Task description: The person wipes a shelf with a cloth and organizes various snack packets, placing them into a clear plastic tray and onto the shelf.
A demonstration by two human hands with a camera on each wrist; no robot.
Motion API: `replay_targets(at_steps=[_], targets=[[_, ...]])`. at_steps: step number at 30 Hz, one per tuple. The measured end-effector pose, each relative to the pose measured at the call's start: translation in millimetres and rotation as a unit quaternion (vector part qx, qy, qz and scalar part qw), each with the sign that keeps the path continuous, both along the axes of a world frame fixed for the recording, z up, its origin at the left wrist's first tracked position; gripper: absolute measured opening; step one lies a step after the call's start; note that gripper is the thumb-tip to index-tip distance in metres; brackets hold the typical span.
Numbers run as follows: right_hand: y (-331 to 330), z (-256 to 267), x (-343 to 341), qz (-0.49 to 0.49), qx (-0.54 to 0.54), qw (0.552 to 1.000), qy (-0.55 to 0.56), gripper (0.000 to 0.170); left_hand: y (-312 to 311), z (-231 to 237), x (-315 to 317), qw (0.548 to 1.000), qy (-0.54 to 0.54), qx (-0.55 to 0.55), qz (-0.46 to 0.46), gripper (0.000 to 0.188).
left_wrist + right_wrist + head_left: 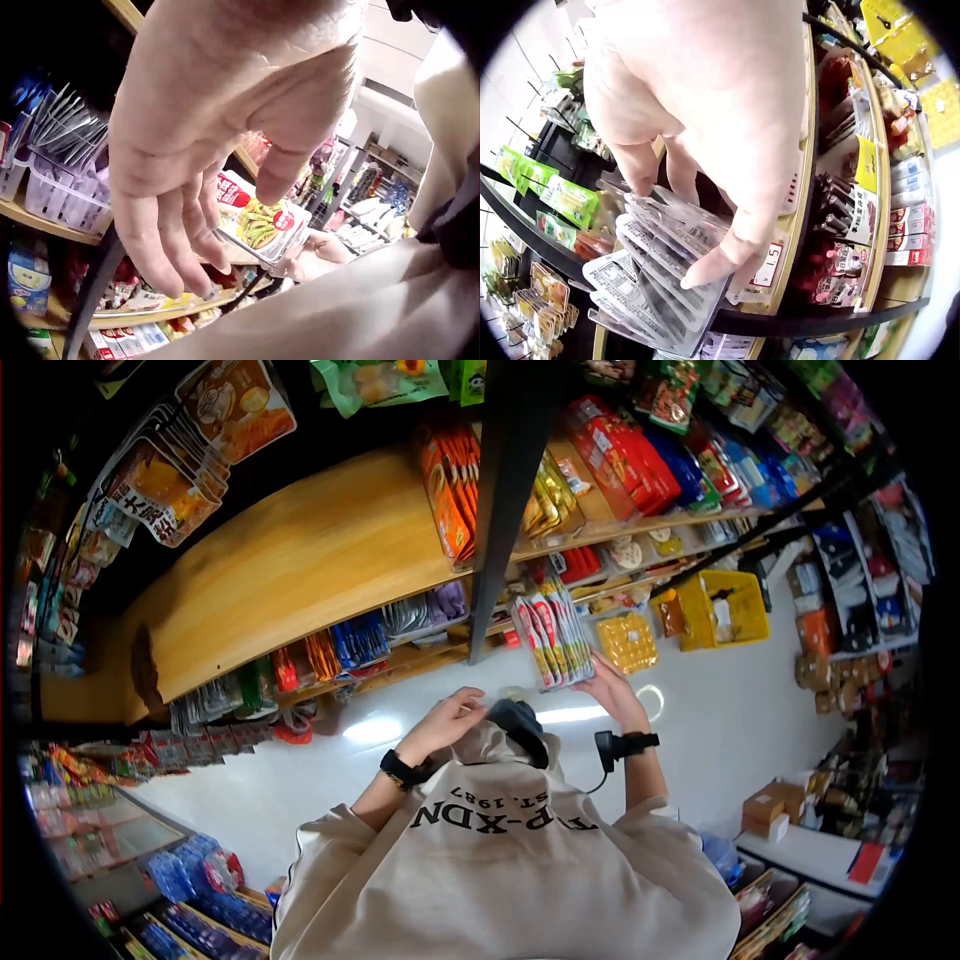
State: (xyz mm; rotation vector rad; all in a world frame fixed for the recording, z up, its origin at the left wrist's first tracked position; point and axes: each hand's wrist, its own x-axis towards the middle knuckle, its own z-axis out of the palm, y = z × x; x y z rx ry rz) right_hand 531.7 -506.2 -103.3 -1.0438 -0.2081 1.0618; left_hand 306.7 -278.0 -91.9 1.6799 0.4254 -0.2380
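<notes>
My right hand (617,695) grips the side of a clear plastic box (556,682) that holds several upright snack packets (550,630). In the right wrist view the thumb and fingers clasp the box edge, and the printed backs of the packets (656,270) fan out below the hand. The left wrist view shows the front packet (259,225), white and red with a picture of green and yellow food. My left hand (445,722) hovers in front of my chest, holding nothing, its fingers loosely bent. It is apart from the box.
A wooden shelf (300,575) runs along the front, with a dark upright post (505,510) beside the box. Orange packets (450,490) and red bags (620,455) stand on it. Lower tiers carry more snacks. A yellow basket (755,605) sits beyond at the right.
</notes>
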Motion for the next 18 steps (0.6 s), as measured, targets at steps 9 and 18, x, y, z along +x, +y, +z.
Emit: replay_targets(at_steps=[9,18], targets=[[68.0,-17.0,94.9,0.178,0.03,0.983,0.028,0.046,-58.4,1.3,46.7,0.992,0.009,0.029,0.125,0.039],[124.8,-30.2,107.5,0.243,0.04,0.969,0.033,0.045,-100.5,1.2,57.0,0.972,0.047,-0.024,0.228,0.035]])
